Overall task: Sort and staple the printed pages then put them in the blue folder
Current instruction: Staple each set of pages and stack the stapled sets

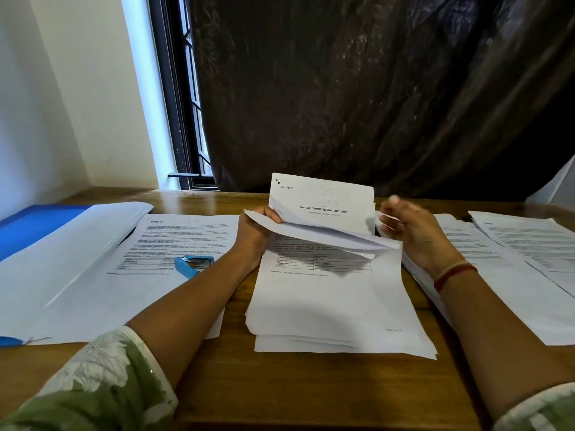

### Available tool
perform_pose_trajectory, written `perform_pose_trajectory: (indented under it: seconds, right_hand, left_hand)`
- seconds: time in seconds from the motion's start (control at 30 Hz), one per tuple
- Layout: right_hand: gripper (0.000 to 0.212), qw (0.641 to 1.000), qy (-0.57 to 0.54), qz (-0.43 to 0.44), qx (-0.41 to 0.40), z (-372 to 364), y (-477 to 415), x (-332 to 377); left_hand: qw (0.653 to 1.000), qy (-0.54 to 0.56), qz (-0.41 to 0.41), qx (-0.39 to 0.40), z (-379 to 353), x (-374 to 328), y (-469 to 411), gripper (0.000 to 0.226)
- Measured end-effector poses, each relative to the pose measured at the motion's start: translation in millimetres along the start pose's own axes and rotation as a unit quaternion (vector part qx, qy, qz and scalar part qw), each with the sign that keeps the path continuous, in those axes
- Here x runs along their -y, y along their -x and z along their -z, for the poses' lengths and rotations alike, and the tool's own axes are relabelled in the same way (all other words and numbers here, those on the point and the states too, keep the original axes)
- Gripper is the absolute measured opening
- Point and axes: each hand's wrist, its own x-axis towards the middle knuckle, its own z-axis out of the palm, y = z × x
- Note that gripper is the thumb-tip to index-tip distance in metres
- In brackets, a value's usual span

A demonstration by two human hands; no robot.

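Note:
My left hand (256,227) grips the left edge of a stapled set of printed pages (323,209), whose top sheets are folded back and show "Sample Internship Documentation". My right hand (404,228) hovers at the set's right edge, fingers spread and blurred, touching or just off the sheets. Beneath lies a thick pile of pages (336,309) in the middle of the table. A blue stapler (193,265) rests on a printed stack (174,244) to the left. The blue folder (34,225) lies at the far left, partly covered by white sheets (77,253).
More stacks of printed pages (510,259) spread over the right side of the wooden table (280,384). A dark plastic curtain (373,88) hangs behind the table, with a window (183,119) to its left. A blue object (9,341) pokes in at the left edge.

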Motion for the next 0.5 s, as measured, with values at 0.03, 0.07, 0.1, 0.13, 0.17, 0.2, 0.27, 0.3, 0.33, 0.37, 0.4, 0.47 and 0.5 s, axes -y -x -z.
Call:
perform_pose_trajectory:
  seconds: [0.03, 0.07, 0.1, 0.13, 0.17, 0.2, 0.27, 0.3, 0.33, 0.37, 0.4, 0.47, 0.5]
  right_hand:
    - [0.008, 0.995, 0.095, 0.018, -0.022, 1, -1, -4]
    - [0.008, 0.985, 0.170, 0.025, -0.028, 2, -2, -9]
    - [0.024, 0.976, 0.217, 0.008, -0.021, 3, -2, -14]
    - [0.039, 0.971, 0.237, -0.011, -0.009, 4, -4, -18]
    - [0.049, 0.967, 0.253, -0.024, 0.002, 1, -5, -19]
    - [0.053, 0.963, 0.270, -0.023, 0.012, -2, -4, -17]
    - [0.045, 0.961, 0.277, -0.005, 0.010, -9, -6, -16]
    - [0.041, 0.964, 0.267, 0.005, -0.007, -10, -7, -17]
    - [0.039, 0.969, 0.247, 0.014, -0.027, -9, -8, -18]
    - [0.037, 0.972, 0.229, 0.017, -0.043, -8, -8, -19]
    - [0.035, 0.974, 0.221, 0.018, -0.056, -7, -8, -20]
    - [0.031, 0.973, 0.219, 0.024, -0.070, -4, -10, -21]
    - [0.028, 0.974, 0.213, 0.034, -0.071, -4, -10, -21]
  left_hand:
    - [1.000, 0.003, -0.014, 0.007, 0, 0, 0, 0.049]
    - [1.000, 0.007, -0.025, 0.016, 1, 0, 1, 0.040]
    - [0.999, 0.011, -0.033, 0.029, 1, -1, 3, 0.034]
    - [0.998, 0.016, -0.041, 0.040, 2, -1, 4, 0.036]
    - [0.998, 0.017, -0.044, 0.046, 4, 0, 4, 0.042]
    - [0.998, 0.017, -0.044, 0.047, 5, 0, 4, 0.043]
    - [0.998, 0.006, -0.034, 0.043, 5, -2, 4, 0.034]
    - [0.999, 0.000, -0.028, 0.035, 5, -2, 3, 0.037]
    - [0.999, -0.002, -0.023, 0.025, 5, -1, 1, 0.046]
    - [1.000, -0.003, -0.018, 0.020, 5, 0, 0, 0.053]
    - [1.000, -0.005, -0.013, 0.017, 4, 0, 0, 0.054]
    - [1.000, -0.003, -0.009, 0.011, 3, -2, 1, 0.050]
    - [1.000, -0.005, -0.004, 0.005, 2, -3, 1, 0.050]
